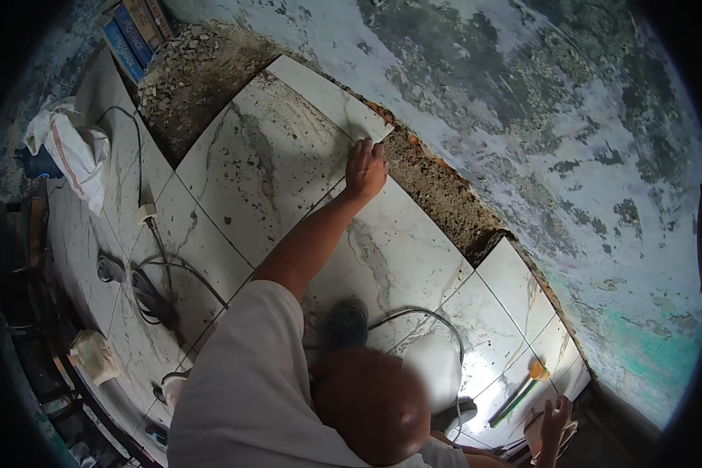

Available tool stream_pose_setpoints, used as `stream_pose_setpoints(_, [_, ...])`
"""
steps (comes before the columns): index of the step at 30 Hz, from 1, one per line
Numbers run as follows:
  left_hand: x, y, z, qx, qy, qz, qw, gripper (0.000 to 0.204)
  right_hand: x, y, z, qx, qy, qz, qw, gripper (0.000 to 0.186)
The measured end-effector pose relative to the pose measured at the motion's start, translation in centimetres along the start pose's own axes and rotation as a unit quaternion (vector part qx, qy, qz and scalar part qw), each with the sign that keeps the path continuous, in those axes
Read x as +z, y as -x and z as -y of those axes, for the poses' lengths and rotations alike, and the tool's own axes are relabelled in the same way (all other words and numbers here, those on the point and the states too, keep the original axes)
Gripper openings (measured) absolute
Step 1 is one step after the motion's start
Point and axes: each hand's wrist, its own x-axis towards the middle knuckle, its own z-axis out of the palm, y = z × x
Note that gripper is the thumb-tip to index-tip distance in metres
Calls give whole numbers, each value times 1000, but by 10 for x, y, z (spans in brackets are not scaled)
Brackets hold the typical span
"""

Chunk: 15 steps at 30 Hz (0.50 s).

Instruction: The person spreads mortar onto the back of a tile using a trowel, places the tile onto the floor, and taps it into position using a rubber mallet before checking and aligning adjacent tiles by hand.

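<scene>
Neither my left hand nor my right hand shows. Below me, a person in a white shirt, with the top of the head visible, stretches an arm up to a narrow marble-patterned tile strip, fingers curled at its lower end beside an exposed mortar channel. This person's other hand is at the lower right, near a rubber mallet with a yellow head and green handle lying on the tiles; what that hand touches is unclear.
A mottled wall borders the right. Rubble and stacked boxes are at the upper left. A white sack, looped cables and a dark power tool lie left. A dark shoe rests on the tiles.
</scene>
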Motion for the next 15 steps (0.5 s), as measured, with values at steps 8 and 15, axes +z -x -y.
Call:
stream_pose_setpoints(8, [19, -55, 43, -148, -1, 25, 989, 129, 4, 2, 5, -15, 14, 52, 998, 33])
stream_pose_setpoints(15, [29, -55, 46, -130, -16, 37, 991, 119, 8, -5, 6, 83, -37, 71, 993, 30])
